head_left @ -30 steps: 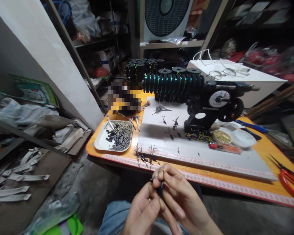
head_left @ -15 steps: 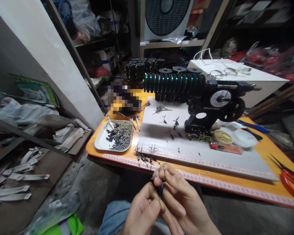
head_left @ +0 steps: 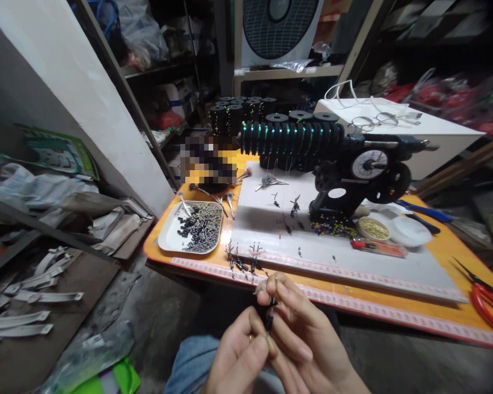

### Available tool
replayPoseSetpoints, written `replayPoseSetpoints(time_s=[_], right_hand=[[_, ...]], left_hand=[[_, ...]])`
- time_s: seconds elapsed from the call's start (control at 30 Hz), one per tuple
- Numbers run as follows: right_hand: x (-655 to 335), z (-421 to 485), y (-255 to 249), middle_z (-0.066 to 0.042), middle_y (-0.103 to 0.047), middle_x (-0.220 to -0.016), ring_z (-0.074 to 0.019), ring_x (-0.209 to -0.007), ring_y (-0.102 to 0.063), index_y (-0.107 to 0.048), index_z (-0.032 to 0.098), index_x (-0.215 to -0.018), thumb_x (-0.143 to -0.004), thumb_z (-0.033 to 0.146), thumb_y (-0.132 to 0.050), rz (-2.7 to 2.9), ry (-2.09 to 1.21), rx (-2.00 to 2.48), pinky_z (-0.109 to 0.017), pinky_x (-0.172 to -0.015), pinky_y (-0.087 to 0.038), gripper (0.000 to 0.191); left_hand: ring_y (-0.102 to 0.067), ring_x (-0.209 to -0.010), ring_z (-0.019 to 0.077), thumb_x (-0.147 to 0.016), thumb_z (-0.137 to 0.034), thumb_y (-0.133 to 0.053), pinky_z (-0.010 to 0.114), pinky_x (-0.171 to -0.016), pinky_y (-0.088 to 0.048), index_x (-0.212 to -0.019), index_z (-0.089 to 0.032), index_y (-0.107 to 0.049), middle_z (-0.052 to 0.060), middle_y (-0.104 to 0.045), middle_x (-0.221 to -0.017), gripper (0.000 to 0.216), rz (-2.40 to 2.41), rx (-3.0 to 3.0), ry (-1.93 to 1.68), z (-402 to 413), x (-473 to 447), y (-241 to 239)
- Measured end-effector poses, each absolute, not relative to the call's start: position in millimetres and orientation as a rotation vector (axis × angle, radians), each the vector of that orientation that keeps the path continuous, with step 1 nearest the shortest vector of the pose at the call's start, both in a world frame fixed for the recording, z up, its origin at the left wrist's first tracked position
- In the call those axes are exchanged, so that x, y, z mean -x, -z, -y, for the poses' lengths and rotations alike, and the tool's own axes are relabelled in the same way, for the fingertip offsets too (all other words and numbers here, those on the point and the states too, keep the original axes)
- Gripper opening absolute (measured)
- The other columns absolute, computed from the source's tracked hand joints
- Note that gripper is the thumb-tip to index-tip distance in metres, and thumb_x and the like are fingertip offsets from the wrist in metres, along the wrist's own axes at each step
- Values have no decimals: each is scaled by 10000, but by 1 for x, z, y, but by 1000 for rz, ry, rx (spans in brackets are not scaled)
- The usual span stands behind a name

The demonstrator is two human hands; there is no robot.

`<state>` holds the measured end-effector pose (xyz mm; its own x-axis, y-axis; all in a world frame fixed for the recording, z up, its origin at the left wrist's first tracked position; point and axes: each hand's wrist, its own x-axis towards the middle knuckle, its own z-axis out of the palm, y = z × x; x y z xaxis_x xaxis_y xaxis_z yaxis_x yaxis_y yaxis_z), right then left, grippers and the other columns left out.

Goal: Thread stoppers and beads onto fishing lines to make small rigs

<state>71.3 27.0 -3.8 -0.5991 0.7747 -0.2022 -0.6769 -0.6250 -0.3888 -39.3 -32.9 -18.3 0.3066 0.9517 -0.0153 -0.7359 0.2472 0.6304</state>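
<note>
My left hand [head_left: 242, 346] and my right hand [head_left: 306, 331] meet in front of the table's near edge, above my lap. Between them is a small black cylindrical piece [head_left: 269, 322] with a thin stem at its upper end. The left thumb and forefinger pinch its lower end. At the upper end, the right thumb and forefinger are pressed together, and the other right fingers curl beside the piece. Its very tips are hidden by the fingers. Just beyond the hands, several similar black pieces with wire ends [head_left: 241, 265] lie along the board's near left corner.
A white tray [head_left: 164, 241] of small grey and black parts sits left. A black machine [head_left: 332, 200] with a ribbed roller stands on the pale board [head_left: 365, 273]. Red-handled pliers [head_left: 482, 303] lie right, near a cup of gold bits [head_left: 373, 229] and a red-orange packet [head_left: 378, 248].
The hands stay nearly in place. The fingers have shifted slightly, and more of the black piece and its thin stem shows between them.
</note>
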Motion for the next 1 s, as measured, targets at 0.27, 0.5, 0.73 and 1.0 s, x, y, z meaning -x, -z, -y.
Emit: replayPoseSetpoints(time_s=[0.27, 0.5, 0.73, 1.0], right_hand=[[-88, -31, 8, -108, -728, -882, 41, -324, -438, -728, 119, -891, -868, 272, -688, 722, -2273, 478, -36, -305, -302, 160], [-91, -31, 7, -55, -703, -914, 47, -304, -433, -733, 160, -827, -838, 234, -712, 787, -2243, 425, -45, -289, -307, 78], [-82, -27, 9, -40, -698, -858, 55, -315, -415, -719, 154, -809, -819, 268, -739, 699, -2190, 479, -69, -353, -356, 117], [-88, -28, 14, -24, -669, -770, 35, -297, -379, -711, 163, -830, -846, 318, -709, 848, -2159, 534, -95, -299, -285, 155]], left_hand=[[-736, -721, 187, -917, -409, -586, 263, -679, -526, -1284, -162, -483, 118, -759, -892, 453, -494, -587, -1144, 33, 40, 22], [-736, -721, 189, -949, -363, -541, 274, -667, -550, -1292, -153, -502, 119, -760, -866, 405, -385, -578, -1166, 31, 35, 26], [-706, -673, 175, -922, -397, -573, 236, -617, -519, -1330, -149, -486, 119, -740, -868, 485, -510, -597, -1135, 33, 41, 28], [-647, -556, 152, -899, -486, -568, 238, -555, -495, -1207, -165, -599, 73, -710, -732, 446, -728, -714, -1137, 32, 42, 26]])
